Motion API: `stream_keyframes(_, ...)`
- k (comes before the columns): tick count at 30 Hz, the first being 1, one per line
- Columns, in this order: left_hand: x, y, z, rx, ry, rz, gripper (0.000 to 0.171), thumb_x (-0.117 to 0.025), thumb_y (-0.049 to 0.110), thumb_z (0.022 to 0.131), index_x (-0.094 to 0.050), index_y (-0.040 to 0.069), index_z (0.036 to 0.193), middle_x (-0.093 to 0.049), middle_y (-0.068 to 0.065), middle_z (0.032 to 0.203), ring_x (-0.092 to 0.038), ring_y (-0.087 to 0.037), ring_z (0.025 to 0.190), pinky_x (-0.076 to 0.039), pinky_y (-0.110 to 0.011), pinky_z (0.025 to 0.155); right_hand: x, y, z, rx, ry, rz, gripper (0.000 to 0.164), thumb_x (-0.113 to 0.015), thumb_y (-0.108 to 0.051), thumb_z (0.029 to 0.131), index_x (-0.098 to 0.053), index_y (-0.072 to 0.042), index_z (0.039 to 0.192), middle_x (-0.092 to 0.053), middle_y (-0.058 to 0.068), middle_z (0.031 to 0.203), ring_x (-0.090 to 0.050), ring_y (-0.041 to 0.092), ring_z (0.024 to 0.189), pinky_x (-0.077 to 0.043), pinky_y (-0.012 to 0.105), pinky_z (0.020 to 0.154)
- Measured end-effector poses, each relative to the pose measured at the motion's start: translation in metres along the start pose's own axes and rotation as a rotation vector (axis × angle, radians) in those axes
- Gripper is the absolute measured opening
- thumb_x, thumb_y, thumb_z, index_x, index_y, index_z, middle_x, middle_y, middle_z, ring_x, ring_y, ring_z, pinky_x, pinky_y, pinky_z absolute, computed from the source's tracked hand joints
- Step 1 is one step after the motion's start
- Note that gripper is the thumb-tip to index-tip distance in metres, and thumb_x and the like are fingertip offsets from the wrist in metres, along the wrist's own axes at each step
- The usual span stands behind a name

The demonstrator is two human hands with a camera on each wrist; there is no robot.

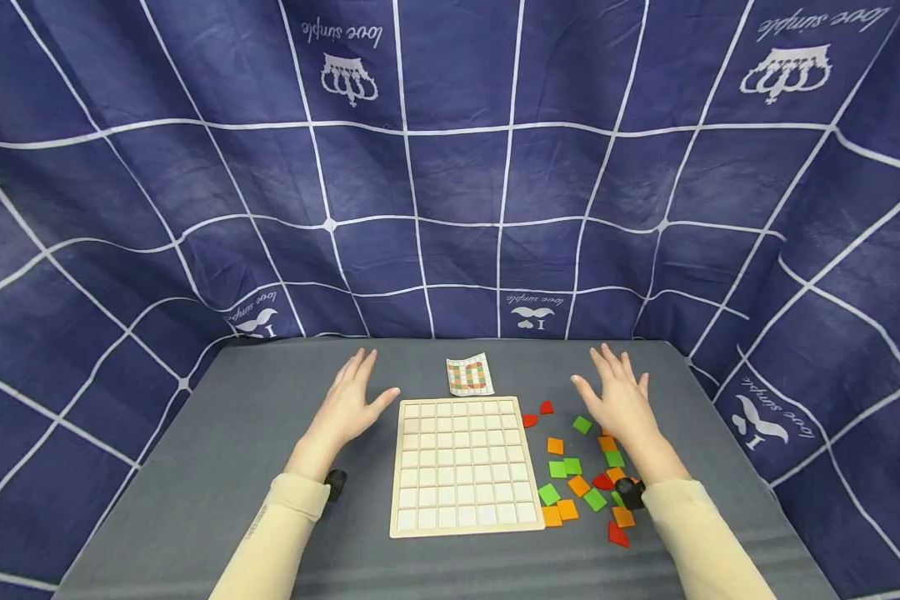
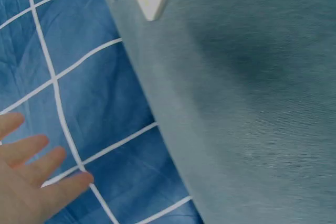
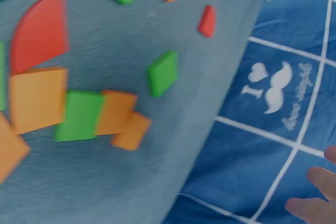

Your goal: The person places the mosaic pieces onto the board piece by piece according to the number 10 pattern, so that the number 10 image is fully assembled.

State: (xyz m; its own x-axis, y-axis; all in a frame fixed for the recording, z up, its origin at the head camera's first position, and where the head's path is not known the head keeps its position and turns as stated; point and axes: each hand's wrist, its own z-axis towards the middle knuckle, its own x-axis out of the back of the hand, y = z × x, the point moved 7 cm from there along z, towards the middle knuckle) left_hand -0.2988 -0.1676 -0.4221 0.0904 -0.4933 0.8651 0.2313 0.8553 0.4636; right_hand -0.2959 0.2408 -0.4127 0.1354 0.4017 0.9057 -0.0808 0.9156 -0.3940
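My left hand [image 1: 347, 402] hovers left of a pale wooden grid board [image 1: 467, 467], fingers spread and holding nothing. On the other side, my right hand [image 1: 621, 398] is held above the scattered pieces, its fingers straight and apart from them. The board has rows of bare white squares inside a raised rim. Right of it lie loose green squares [image 1: 582, 425], orange squares [image 1: 555, 446] and red rounded pieces [image 1: 618, 534], some partly hidden under my right wrist. Behind the board is a small pattern card [image 1: 469, 375] with coloured squares on a grid.
A grey cloth [image 1: 195, 500] covers the table. Blue curtains [image 1: 450, 183] with white lines hang along the back and sides. Black wrist cameras sit on both wrists, the right one [image 1: 630, 492] over several pieces. In the right wrist view, orange squares [image 3: 39, 99] overlap a green one.
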Motion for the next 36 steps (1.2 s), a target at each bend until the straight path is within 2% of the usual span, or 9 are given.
stream_keyframes(4,-0.010,-0.014,-0.012,0.053,-0.035,-0.072,0.082,-0.065,0.043,0.093,-0.029,0.002,0.154,-0.022,-0.026,0.160,-0.021,-0.048,0.146,-0.024,-0.066,0.116,-0.010,0.022,-0.005,-0.043,-0.020,0.024,0.075,-0.047,-0.052,0.100,-0.031,-0.001,0.153,-0.023,0.026,0.160,-0.014,0.054,0.146,-0.007,0.079,0.110)
stream_keyframes(7,-0.015,-0.023,-0.019,0.090,-0.056,-0.111,0.083,-0.067,0.043,0.092,-0.029,0.003,0.154,-0.022,-0.025,0.160,-0.021,-0.049,0.146,-0.025,-0.066,0.115,-0.015,0.036,-0.009,-0.077,-0.034,0.041,0.072,-0.049,-0.047,0.101,-0.031,0.000,0.153,-0.023,0.028,0.159,-0.019,0.053,0.144,-0.013,0.075,0.112)
stream_keyframes(12,-0.024,-0.031,-0.032,0.107,-0.097,-0.146,0.085,-0.073,0.040,0.087,-0.033,0.004,0.153,-0.025,-0.026,0.158,-0.024,-0.051,0.144,-0.029,-0.068,0.112,-0.022,0.055,-0.017,-0.125,-0.035,0.056,0.065,-0.055,-0.034,0.100,-0.035,0.004,0.149,-0.030,0.031,0.153,-0.029,0.054,0.138,-0.027,0.068,0.112)
stream_keyframes(15,-0.032,-0.032,-0.041,0.108,-0.123,-0.149,0.085,-0.078,0.035,0.084,-0.037,0.004,0.151,-0.028,-0.028,0.157,-0.027,-0.051,0.142,-0.032,-0.067,0.111,-0.030,0.065,-0.021,-0.150,-0.050,0.059,0.063,-0.057,-0.030,0.099,-0.038,0.005,0.147,-0.035,0.032,0.149,-0.033,0.053,0.135,-0.031,0.067,0.110)
stream_keyframes(19,-0.040,-0.029,-0.050,0.111,-0.155,-0.151,0.086,-0.082,0.030,0.079,-0.040,0.004,0.149,-0.032,-0.027,0.154,-0.031,-0.049,0.141,-0.034,-0.064,0.110,-0.040,0.075,-0.024,-0.174,-0.078,0.063,0.062,-0.060,-0.029,0.097,-0.042,0.006,0.144,-0.042,0.032,0.143,-0.040,0.051,0.130,-0.036,0.066,0.107)
stream_keyframes(25,-0.049,-0.019,-0.058,0.093,-0.228,-0.136,0.089,-0.088,0.029,0.072,-0.045,0.004,0.146,-0.043,-0.022,0.147,-0.039,-0.043,0.137,-0.038,-0.060,0.109,-0.050,0.086,-0.026,-0.211,-0.077,0.093,0.054,-0.065,-0.028,0.094,-0.053,0.008,0.132,-0.053,0.030,0.124,-0.053,0.046,0.113,-0.044,0.062,0.098)
stream_keyframes(32,-0.059,-0.005,-0.063,0.033,-0.257,-0.129,0.091,-0.092,0.026,0.065,-0.051,0.002,0.142,-0.048,-0.018,0.142,-0.044,-0.038,0.132,-0.041,-0.056,0.107,-0.064,0.095,-0.025,-0.337,-0.124,0.114,0.056,-0.069,-0.031,0.090,-0.055,0.009,0.126,-0.053,0.028,0.114,-0.053,0.040,0.100,-0.047,0.056,0.091)
stream_keyframes(36,-0.069,-0.001,-0.065,0.022,-0.273,-0.129,0.094,-0.094,0.025,0.063,-0.049,-0.001,0.141,-0.046,-0.017,0.146,-0.042,-0.038,0.134,-0.042,-0.054,0.107,-0.065,0.098,-0.025,-0.373,-0.124,0.108,0.054,-0.071,-0.031,0.089,-0.056,0.009,0.121,-0.052,0.027,0.111,-0.052,0.039,0.097,-0.048,0.054,0.087)
